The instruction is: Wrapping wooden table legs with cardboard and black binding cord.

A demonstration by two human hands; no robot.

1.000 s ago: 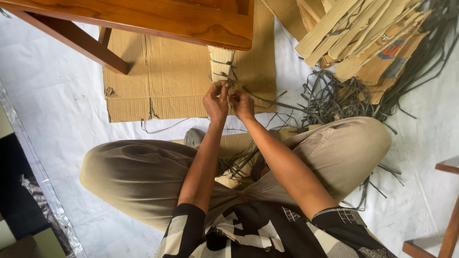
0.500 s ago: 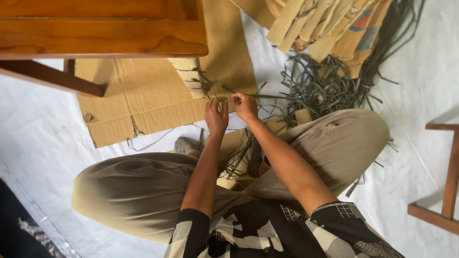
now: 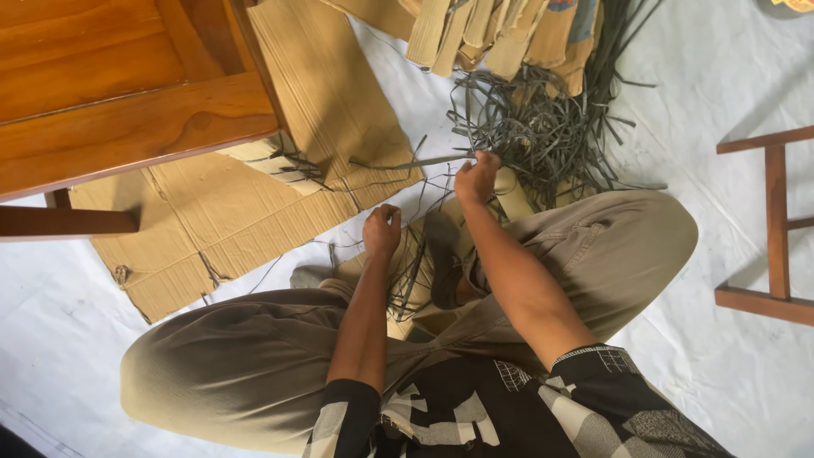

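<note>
Two hands work apart above the crossed legs on the white floor sheet [image 3: 729, 356]: the right hand [image 3: 476, 176] pinches a thin grey strip [image 3: 407, 162], seemingly light and springy, near its end, while the left hand [image 3: 381, 231] is closed on loose strands.

Open white sheet [image 3: 704, 76] to rt; wooden table [image 3: 127, 93] lt, strip tangle [image 3: 534, 127] ahead.
</note>
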